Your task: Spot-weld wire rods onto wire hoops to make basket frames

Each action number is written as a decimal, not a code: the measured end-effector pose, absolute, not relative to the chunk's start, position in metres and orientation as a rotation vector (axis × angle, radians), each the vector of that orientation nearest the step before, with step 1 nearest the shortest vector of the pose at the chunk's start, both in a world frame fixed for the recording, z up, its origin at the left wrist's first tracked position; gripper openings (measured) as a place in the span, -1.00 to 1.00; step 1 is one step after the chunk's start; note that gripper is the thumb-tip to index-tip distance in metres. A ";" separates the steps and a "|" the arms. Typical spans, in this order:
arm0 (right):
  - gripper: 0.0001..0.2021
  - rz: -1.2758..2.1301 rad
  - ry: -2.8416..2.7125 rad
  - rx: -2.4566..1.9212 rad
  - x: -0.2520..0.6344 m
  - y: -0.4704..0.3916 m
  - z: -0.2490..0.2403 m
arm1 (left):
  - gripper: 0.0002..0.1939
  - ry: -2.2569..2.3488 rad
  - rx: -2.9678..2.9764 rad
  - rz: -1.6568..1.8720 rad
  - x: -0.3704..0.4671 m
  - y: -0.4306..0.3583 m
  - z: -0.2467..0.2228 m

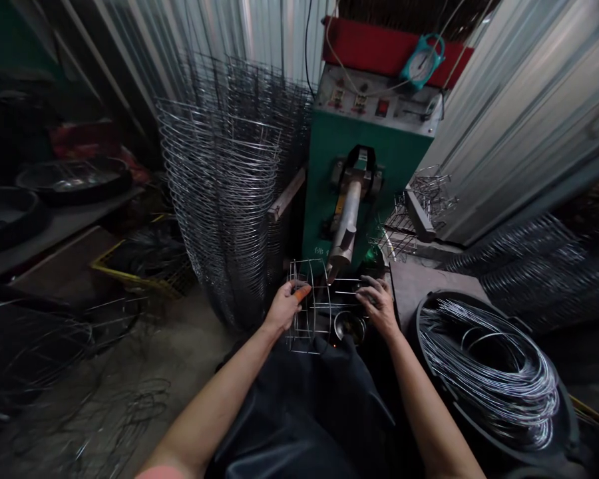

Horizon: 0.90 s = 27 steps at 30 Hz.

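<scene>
White Chinese characters are borne by the green machine, ahead of the left hand; one seemingly 佛, rest unreadable | control panel, farther ahead: markings cannot be read | dial, beyond the right hand: figures cannot be read

The machine is green, the wire frame silvery

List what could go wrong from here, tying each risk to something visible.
The left hand and right hand are near the metal arm of the green machine; either might get pinched if it moves. The wire frame in the left hand looks thin and could bend if knocked. The tall wirework stack beside the machine might topple if bumped.
</scene>
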State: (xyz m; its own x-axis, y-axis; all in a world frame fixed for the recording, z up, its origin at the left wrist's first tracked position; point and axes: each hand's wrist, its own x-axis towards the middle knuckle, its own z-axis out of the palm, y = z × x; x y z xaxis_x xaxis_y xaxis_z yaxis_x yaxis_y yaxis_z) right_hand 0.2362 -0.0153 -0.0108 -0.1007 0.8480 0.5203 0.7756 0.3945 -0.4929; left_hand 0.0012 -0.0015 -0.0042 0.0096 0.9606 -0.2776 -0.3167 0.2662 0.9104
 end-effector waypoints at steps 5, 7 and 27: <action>-0.80 0.098 -1.945 -1.350 0.230 -0.011 -0.008 | -0.62 1.089 0.753 1.168 0.001 0.000 -0.002; -0.80 0.107 -1.963 -1.343 0.229 -0.010 -0.008 | -0.61 1.079 0.761 1.171 0.001 0.001 -0.002; -0.77 0.279 -1.987 -1.405 0.232 0.016 0.000 | -0.64 1.064 0.710 1.167 0.005 0.029 -0.005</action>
State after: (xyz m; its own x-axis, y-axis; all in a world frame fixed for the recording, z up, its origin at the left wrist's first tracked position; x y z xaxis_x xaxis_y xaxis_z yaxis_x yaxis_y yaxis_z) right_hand 0.2316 0.0156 0.0002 -0.1877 0.8963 0.4017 0.7510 0.3946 -0.5295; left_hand 0.0049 0.0293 -0.0053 0.0346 0.9575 -0.2864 -0.3730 0.2782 0.8851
